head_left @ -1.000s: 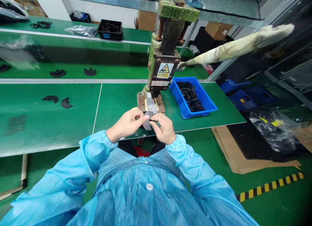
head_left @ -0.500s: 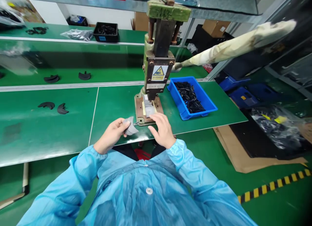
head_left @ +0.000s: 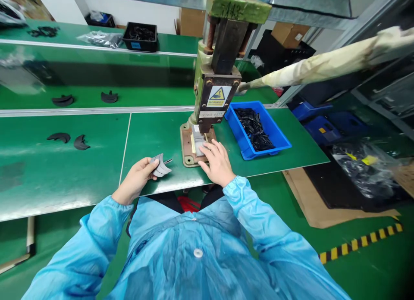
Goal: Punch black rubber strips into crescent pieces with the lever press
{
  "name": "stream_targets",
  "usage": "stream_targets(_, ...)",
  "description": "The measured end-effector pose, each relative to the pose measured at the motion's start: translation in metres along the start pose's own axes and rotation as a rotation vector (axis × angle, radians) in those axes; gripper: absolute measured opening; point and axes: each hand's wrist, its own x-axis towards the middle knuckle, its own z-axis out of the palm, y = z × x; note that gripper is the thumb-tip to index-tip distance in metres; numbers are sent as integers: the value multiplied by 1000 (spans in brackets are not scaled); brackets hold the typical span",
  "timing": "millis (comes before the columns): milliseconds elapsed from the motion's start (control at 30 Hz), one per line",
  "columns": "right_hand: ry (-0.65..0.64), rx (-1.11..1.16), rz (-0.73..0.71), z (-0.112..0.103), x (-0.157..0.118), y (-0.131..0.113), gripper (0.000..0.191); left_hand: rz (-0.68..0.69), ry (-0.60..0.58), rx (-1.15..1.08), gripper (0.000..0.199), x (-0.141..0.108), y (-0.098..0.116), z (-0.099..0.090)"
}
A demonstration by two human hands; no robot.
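Pinched in my left hand is a curved grey part with a thin dark prong sticking out to the right. It is held above the green bench, left of the press base. My right hand has its fingers spread and extended at the front of the hand press. Its fingertips are at the right edge of a grey block on the press base; I cannot tell whether they press on it. The press ram hangs just above and behind the block.
A blue bin full of small black parts stands right of the press. The wrapped press lever reaches out to the right. Curved black parts lie on the left of the bench. Behind is a black tray.
My left hand has moved left, carrying the grey part away from the press base. My right hand stays by the block, fingers still extended. The view has shifted slightly.
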Motion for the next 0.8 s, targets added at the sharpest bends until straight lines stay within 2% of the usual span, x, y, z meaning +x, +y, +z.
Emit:
stream_targets(133, 122, 83, 13, -14, -10, 2, 51, 25, -13, -4, 58, 28, 21, -1)
stream_targets(233, 259, 77, 56, -42, -37, 5, 55, 28, 42, -9, 50, 71, 49, -5)
stream_targets(300, 332, 25, 105, -66, -69, 15, 51, 38, 115, -6, 40, 112, 72, -7)
stream_targets(367, 391, -62, 184, -85, -111, 34, 38, 74, 190, -10, 30, 158, 97, -8)
stream_targets(433, 450, -174, 298, -98, -161, 64, 17, 129, 270, -53, 24, 204, 120, -7)
stream_targets(500, 433, -311, 437, -102, -212, 97, 14, 145, 296, -97, 17, 242, 132, -6)
stream_targets(567, 375, -401, 607, -101, -258, 126, 17, 108, 291, -84, 14, 266, 131, -6)
stream_targets(667, 358, -427, 787, -102, -299, 147, 16, 50, 337, 14, 21, 276, 106, -11)
stream_targets(733, 386, -419, 825, -107, -302, 149, 15, 63, 381, 49, 25, 270, 85, -17)
stream_targets(800, 420, -415, 810, -116, -288, 150, 15, 103, 386, 67, 20, 260, 67, -24)
